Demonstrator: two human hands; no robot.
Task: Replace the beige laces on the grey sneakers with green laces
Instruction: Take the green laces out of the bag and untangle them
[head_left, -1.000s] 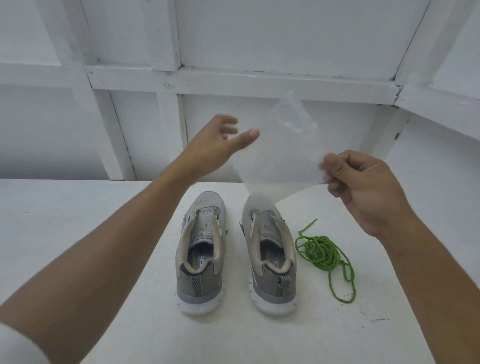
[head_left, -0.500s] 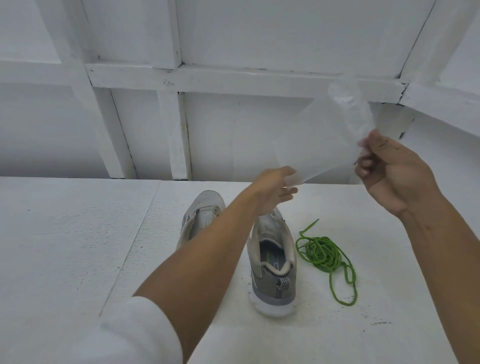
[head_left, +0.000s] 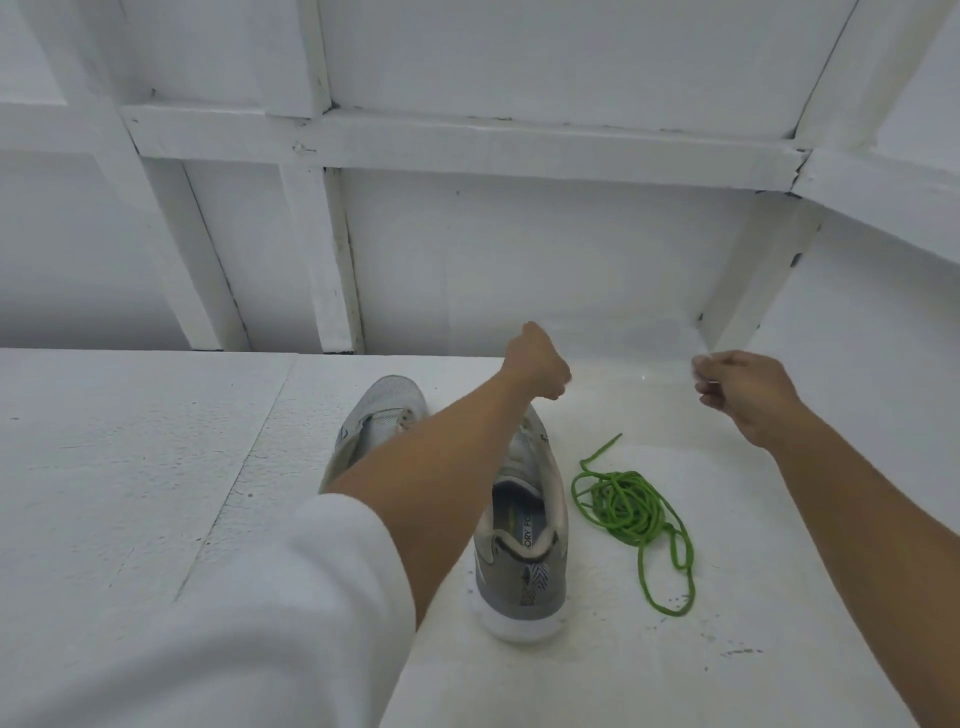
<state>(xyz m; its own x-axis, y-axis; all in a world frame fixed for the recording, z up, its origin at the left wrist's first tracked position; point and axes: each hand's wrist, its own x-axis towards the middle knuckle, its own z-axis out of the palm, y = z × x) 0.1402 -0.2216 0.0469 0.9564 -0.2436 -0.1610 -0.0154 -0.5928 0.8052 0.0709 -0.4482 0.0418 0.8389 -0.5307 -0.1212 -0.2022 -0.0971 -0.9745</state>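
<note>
The grey sneakers stood side by side on the white surface, toes pointing away from you, with your left forearm crossing one of them. The green laces lay coiled just beside the other, loose and unthreaded. No lace showed in the few eyelets visible, so the beige pair looked to be already out, with all the lacing still to do. Beyond the toes, your right hand pinched the edge of a clear film, barely visible. Your left hand was curled, apparently gripping its other edge. A white sleeve filled the near corner. The surface was rough, speckled board, backed by a white wall with painted beams.
</note>
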